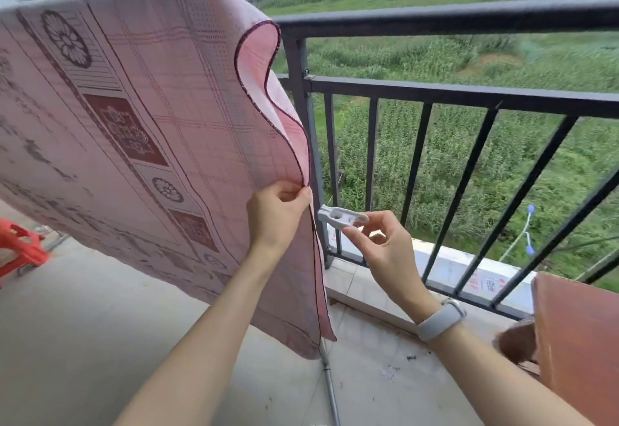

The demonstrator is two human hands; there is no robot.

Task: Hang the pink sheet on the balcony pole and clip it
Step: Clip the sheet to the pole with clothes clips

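Your two forearms reach up from the bottom of the head view, a pale band on the right wrist. Your left hand (279, 213) has its fingers curled in and pinches the right-hand edge of the pink sheet (134, 131), gathering the hem, probably so the front and back layers lie together for clipping. Your right hand (378, 244) holds one white clip (341, 217) between thumb and fingertips, the other fingers loosely curled; the clip's nose points at the sheet edge, just beside your left hand but not yet touching cloth.

One sheet is already draped over the top, its folded ridge high at the upper left; the pole itself is hidden beneath it. A grey upright post (310, 144) stands just behind the pinched edge. Past it runs one dark balcony railing (469, 17) along the balcony's outer edge. One red stool (20, 248) sits at the left edge of the floor, and one brown board (576, 342) leans at the right.

I count one clip in sight, none on the sheet.
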